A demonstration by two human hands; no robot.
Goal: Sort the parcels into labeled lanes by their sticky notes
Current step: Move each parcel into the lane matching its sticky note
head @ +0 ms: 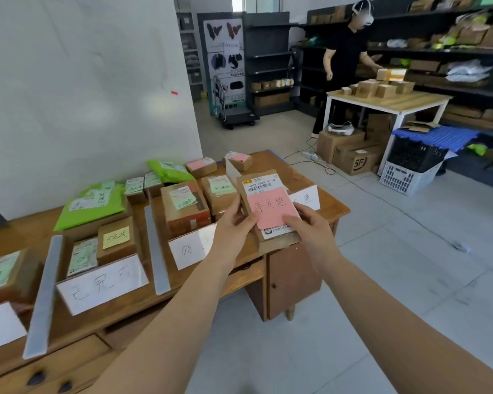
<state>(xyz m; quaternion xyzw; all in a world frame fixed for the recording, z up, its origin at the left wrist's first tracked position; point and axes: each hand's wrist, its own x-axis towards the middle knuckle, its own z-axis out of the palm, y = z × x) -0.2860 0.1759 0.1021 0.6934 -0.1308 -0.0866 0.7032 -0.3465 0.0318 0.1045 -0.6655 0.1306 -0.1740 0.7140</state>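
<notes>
Over the table's (329, 207) right end, my left hand (234, 226) and right hand (310, 226) grip this small cardboard parcel (264, 194) by its side edges; feels light and stiff, I'd guess.

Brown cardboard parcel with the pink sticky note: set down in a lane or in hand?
In hand. Left hand and right hand grip the brown cardboard parcel above the wooden desk.

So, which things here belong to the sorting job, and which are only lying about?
Job: held parcel with pink note, both hands (left, right), lane signs, grey dividers, sorted parcels.

Lying about: trolley, SF box, black crate.
</notes>
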